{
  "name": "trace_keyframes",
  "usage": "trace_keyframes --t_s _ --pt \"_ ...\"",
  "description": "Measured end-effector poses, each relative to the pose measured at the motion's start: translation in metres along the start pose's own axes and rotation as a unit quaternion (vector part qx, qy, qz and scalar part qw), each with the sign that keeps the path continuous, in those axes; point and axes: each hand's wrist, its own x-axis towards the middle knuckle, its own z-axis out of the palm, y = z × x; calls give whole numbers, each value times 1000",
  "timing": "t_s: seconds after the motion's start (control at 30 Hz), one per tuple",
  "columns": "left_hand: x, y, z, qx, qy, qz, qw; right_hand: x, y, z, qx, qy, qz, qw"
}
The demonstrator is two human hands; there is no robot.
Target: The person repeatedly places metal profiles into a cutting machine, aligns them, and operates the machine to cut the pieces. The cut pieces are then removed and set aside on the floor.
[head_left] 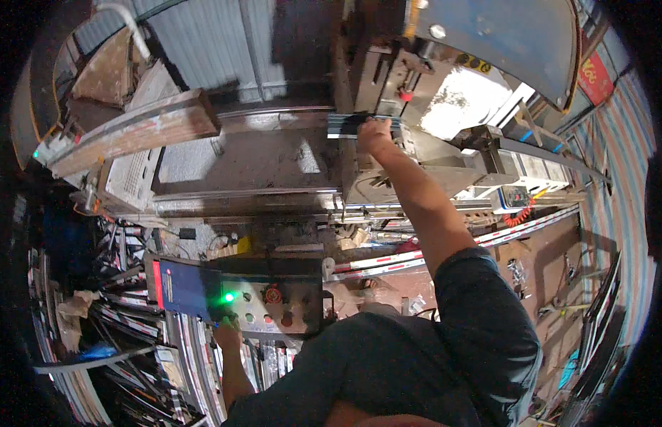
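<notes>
My right arm reaches far forward, and my right hand (375, 134) is closed over a dark metal profile (343, 126) with pale edges. That profile lies at the machine's cutting station, below a red-tipped clamp (406, 95). Low on the left, my left hand (228, 329) is at the lower left part of a control panel (260, 313). A green light (229, 297) glows just above it. The panel also carries a red knob (273, 293) and several small buttons. The fingers of my left hand are small and dark here, so their pose is unclear.
A large grey-blue guard (501, 43) hangs over the right side of the machine. A long metal beam (131, 139) slants in at the left. Many profile offcuts (121, 263) are piled at lower left. A red coiled hose (519, 215) hangs at right, near long striped profiles (377, 265).
</notes>
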Motion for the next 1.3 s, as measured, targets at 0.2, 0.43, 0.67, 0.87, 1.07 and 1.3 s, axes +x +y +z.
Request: trace_keyframes --t_s 0.2,0.43,0.67,0.87,1.07,1.3 --pt "13 10 -6 -7 75 -19 997 20 -5 -21 3 91 -120 989" --pt "69 127 -74 -8 -12 -251 968 25 22 -4 29 141 -179 973" --pt "223 359 -134 -524 86 13 847 27 44 11 71 205 -163 962" --pt "362 574 -198 -756 -161 -142 619 11 53 3 172 109 -120 972" --pt "429 659 -179 -883 -158 -101 430 -13 73 -19 173 8 -96 980" --pt "430 657 -164 -823 -80 -196 527 6 175 80 603 211 122 760"
